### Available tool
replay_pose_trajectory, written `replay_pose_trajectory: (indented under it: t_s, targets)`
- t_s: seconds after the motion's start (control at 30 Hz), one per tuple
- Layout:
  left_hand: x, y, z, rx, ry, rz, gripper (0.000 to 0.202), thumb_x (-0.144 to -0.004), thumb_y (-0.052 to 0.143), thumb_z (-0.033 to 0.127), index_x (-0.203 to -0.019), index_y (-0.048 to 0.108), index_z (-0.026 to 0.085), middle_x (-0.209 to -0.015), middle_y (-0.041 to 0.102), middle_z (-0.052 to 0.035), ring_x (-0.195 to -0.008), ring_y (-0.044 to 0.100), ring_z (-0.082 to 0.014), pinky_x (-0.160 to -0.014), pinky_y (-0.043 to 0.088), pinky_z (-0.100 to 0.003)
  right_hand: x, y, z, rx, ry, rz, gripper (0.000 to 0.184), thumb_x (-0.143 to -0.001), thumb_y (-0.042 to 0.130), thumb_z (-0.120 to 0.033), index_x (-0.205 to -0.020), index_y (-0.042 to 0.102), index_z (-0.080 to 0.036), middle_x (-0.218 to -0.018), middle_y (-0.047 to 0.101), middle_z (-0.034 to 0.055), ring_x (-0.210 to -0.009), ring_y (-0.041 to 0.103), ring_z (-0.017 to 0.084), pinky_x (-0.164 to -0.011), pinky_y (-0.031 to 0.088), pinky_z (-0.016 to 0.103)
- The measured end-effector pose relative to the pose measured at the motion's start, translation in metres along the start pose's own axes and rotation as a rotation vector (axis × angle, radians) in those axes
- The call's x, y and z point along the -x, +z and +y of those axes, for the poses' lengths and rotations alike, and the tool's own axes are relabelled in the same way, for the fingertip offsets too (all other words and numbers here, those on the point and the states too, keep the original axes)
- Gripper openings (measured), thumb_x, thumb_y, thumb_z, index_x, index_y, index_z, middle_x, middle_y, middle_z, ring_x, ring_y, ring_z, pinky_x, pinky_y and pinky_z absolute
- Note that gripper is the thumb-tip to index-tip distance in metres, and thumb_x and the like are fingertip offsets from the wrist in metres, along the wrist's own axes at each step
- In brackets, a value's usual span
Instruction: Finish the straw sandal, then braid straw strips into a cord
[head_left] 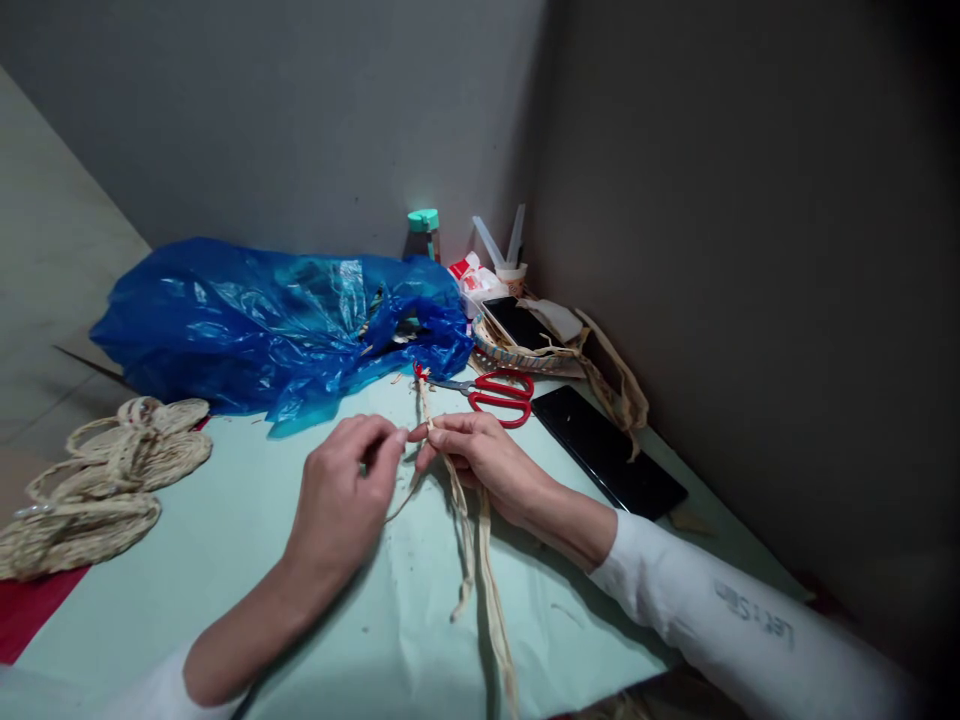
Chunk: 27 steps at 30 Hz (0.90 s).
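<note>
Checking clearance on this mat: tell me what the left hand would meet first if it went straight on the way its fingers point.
The straw strips pinched at its fingertips, then almost at once the right hand, whose fingertips sit just ahead. They look very close, though depth isn't certain.

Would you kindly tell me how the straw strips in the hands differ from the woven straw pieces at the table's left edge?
The straw strips are loose, long and flat; the woven straw pieces are worked into rounded pads with loops. The strips are pinched by the left hand and right hand; the woven pieces lie untouched in an overlapping pile. Both are pale tan straw and rest on the table.
</note>
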<state>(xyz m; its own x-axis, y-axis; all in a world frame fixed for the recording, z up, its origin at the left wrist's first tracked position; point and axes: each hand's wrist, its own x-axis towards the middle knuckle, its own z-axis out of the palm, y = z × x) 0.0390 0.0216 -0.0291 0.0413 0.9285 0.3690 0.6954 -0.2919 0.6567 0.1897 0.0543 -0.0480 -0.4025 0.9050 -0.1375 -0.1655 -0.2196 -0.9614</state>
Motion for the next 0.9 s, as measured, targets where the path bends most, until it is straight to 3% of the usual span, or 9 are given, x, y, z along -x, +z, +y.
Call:
replay_pose_trajectory:
  t_s: [0.07, 0.13, 0.23, 0.33, 0.47, 0.57, 0.7, 0.8, 0.9]
  targets:
    - [-0.011, 0.001, -0.004, 0.339, -0.214, -0.133, 0.013, -0.086, 0.056, 0.033, -0.083, 0.058, 0.020, -0.076, 0.062, -0.0010, -0.073, 0.059, -0.0178, -0.070, 0.044, -0.031, 0.001, 0.001, -0.001, -0.055, 0.010, -0.034, 0.016, -0.079, 0.054, -0.018, -0.068, 0.063, -0.011, -0.057, 0.054, -0.0005, -0.043, 0.029, 0.004, -0.042, 0.016, 0.020]
    - [-0.018, 0.006, -0.007, 0.644, -0.356, -0.350, 0.015, -0.084, 0.056, 0.033, -0.080, 0.055, 0.019, -0.068, 0.057, 0.0012, -0.062, 0.055, -0.0139, -0.062, 0.044, -0.026, 0.002, 0.002, -0.002, -0.108, 0.038, -0.082, 0.015, -0.080, 0.052, -0.018, -0.069, 0.060, -0.012, -0.058, 0.055, 0.0003, -0.044, 0.035, 0.005, -0.043, 0.019, 0.019]
    - [-0.020, 0.014, -0.012, 0.781, -0.452, -0.487, 0.022, -0.085, 0.057, 0.034, -0.072, 0.050, 0.017, -0.056, 0.049, 0.0039, -0.044, 0.033, -0.0058, -0.043, 0.024, -0.019, 0.002, 0.000, -0.003, -0.032, 0.060, -0.131, 0.018, -0.081, 0.046, -0.015, -0.068, 0.057, -0.012, -0.060, 0.057, 0.0012, -0.043, 0.030, 0.005, -0.042, 0.017, 0.020]
    - [-0.018, 0.015, -0.015, 0.760, -0.512, -0.486, 0.020, -0.083, 0.060, 0.035, -0.085, 0.055, 0.015, -0.053, 0.049, 0.0045, -0.042, 0.021, -0.0044, -0.040, 0.011, -0.020, 0.000, -0.007, -0.004, 0.190, 0.034, -0.188, 0.020, -0.083, 0.042, -0.012, -0.070, 0.057, -0.012, -0.064, 0.060, 0.0022, -0.044, 0.029, 0.006, -0.043, 0.019, 0.021]
    - [-0.018, 0.014, -0.017, 0.823, -0.622, -0.468, 0.031, -0.075, 0.069, 0.035, -0.095, 0.059, 0.014, -0.050, 0.039, 0.0095, -0.040, 0.017, -0.0030, -0.040, 0.007, -0.021, 0.003, -0.012, -0.006, 0.561, -0.145, -0.230, 0.026, -0.091, 0.039, -0.018, -0.077, 0.060, -0.013, -0.077, 0.069, 0.0059, -0.058, 0.047, 0.009, -0.055, 0.031, 0.021]
    - [-0.016, 0.015, -0.018, 0.769, -0.623, -0.407, 0.024, -0.072, 0.070, 0.035, -0.080, 0.062, 0.013, -0.052, 0.039, 0.0081, -0.039, 0.022, -0.0025, -0.041, 0.008, -0.022, 0.011, -0.009, -0.010, 0.978, -0.228, -0.104, 0.028, -0.095, 0.037, -0.023, -0.081, 0.060, -0.014, -0.078, 0.068, 0.0079, -0.065, 0.052, 0.013, -0.057, 0.030, 0.024]
    - [-0.013, 0.019, -0.018, 0.553, -0.523, -0.307, 0.031, -0.077, 0.065, 0.037, -0.057, 0.060, 0.013, -0.049, 0.047, 0.0029, -0.040, 0.025, -0.0039, -0.042, 0.011, -0.025, 0.022, 0.000, -0.015, 1.458, -0.213, 0.054, 0.022, -0.093, 0.038, -0.020, -0.091, 0.059, -0.013, -0.071, 0.065, 0.0092, -0.056, 0.053, 0.017, -0.051, 0.019, 0.030]
    - [-0.009, 0.022, -0.017, 0.503, -0.517, -0.255, 0.032, -0.075, 0.066, 0.036, -0.054, 0.062, 0.013, -0.050, 0.053, 0.0006, -0.042, 0.027, -0.0052, -0.043, 0.014, -0.025, 0.027, 0.007, -0.015, 1.633, -0.217, 0.035, 0.020, -0.089, 0.041, -0.016, -0.097, 0.059, -0.014, -0.069, 0.066, 0.0099, -0.060, 0.060, 0.022, -0.052, 0.019, 0.031]
    - [-0.005, 0.021, -0.017, 0.576, -0.565, -0.257, 0.026, -0.076, 0.066, 0.036, -0.062, 0.067, 0.013, -0.039, 0.043, 0.0046, -0.041, 0.026, -0.0059, -0.045, 0.015, -0.024, 0.030, 0.013, -0.008, 1.677, -0.231, -0.041, 0.021, -0.088, 0.041, -0.015, -0.103, 0.057, -0.013, -0.069, 0.066, 0.0100, -0.063, 0.063, 0.024, -0.054, 0.025, 0.031]
